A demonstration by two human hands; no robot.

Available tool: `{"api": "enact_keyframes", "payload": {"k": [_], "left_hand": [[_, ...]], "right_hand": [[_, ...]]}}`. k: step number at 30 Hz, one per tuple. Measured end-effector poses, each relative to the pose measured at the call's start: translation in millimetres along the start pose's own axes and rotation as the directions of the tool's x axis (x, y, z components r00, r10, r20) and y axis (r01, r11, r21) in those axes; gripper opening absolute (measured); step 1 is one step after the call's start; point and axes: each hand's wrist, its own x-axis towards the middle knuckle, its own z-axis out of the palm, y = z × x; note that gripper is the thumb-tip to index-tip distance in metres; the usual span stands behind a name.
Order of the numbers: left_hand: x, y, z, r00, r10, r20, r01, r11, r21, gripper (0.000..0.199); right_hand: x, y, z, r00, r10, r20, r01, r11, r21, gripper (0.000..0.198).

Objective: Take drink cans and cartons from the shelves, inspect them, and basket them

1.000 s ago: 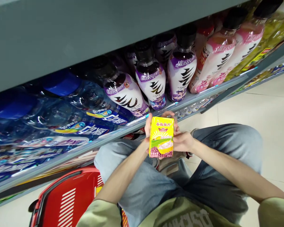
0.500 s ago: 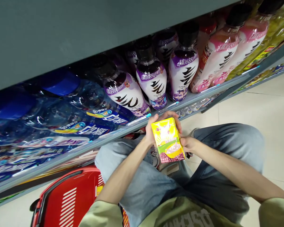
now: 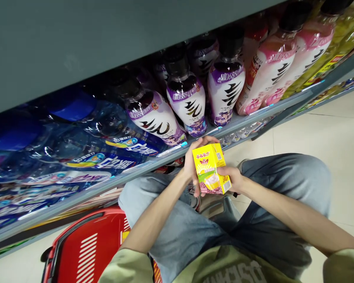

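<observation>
Between my hands is a yellow drink carton (image 3: 207, 167) with a bowl and red beans printed on its front. It is turned so that one side panel with a barcode also shows. My left hand (image 3: 191, 159) cups it from the left and behind, fingers curled round the far edge and under it. My right hand (image 3: 233, 177) grips its right side, with the thumb lying across the front. Just beyond my hands, on the shelf, stand purple-labelled bottles (image 3: 186, 104) with black caps.
Large blue-capped bottles (image 3: 73, 104) fill the shelf at left, and pink-labelled bottles (image 3: 273, 67) stand at right. A grey shelf panel (image 3: 91, 43) overhangs them. On the floor at lower left is a red shopping basket (image 3: 73, 247). My knees flank a grey stool (image 3: 221, 212).
Both hands have turned the carton, so its right side panel now shows. My right thumb has moved onto the front, and left fingertips now show beneath it.
</observation>
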Motion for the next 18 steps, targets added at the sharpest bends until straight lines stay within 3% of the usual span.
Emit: {"api": "enact_keyframes", "payload": {"k": [2,5,15,18], "left_hand": [[0.0,-1.3,0.0,1.0,0.014,-0.021,-0.015,1.0,-0.009,0.037],[-0.1,-3.1,-0.4,0.999,0.029,-0.041,-0.03,0.999,-0.036,0.038],[-3.5,0.6,5.2,0.997,0.02,-0.074,-0.023,0.999,-0.043,0.038],[-3.6,-4.9,2.6,0.997,0.038,-0.061,-0.043,0.995,-0.085,0.048]], "right_hand": [[2.8,-1.0,4.3,0.999,-0.032,0.032,0.032,0.999,-0.003,0.058],[4.0,-0.3,5.8,0.997,-0.071,-0.018,0.071,0.997,-0.011,0.054],[4.3,-0.9,-1.9,0.997,-0.08,-0.024,0.079,0.996,-0.04,0.058],[5.6,-6.9,4.2,0.992,-0.108,-0.063,0.105,0.993,-0.046,0.065]]}}
